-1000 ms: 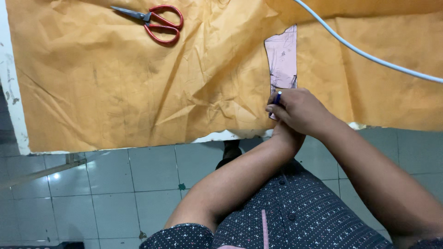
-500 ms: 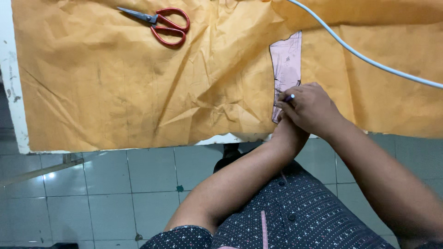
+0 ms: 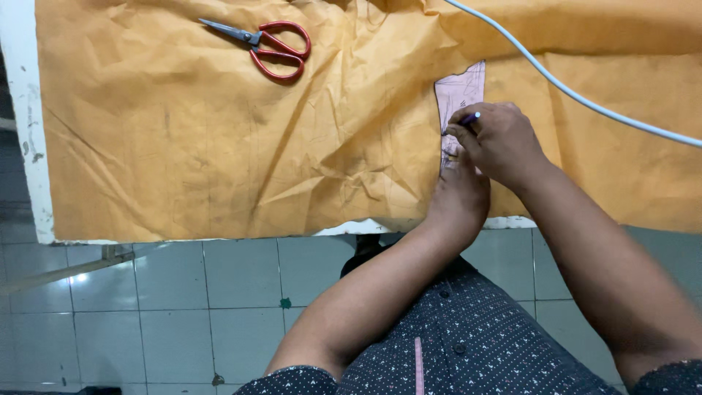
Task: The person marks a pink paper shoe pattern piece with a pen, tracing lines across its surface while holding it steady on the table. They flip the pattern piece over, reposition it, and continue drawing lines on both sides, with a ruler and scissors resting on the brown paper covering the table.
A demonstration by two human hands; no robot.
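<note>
Crumpled brown paper covers the worktop; right hand fingers pinch a pen on a pale pattern piece, left hand pressing flat below.

We lose most of the pen inside the right hand | left hand fingertips hidden under it | pink pattern piece lower end covered | white cable and brown paper cut by frame edges.
</note>
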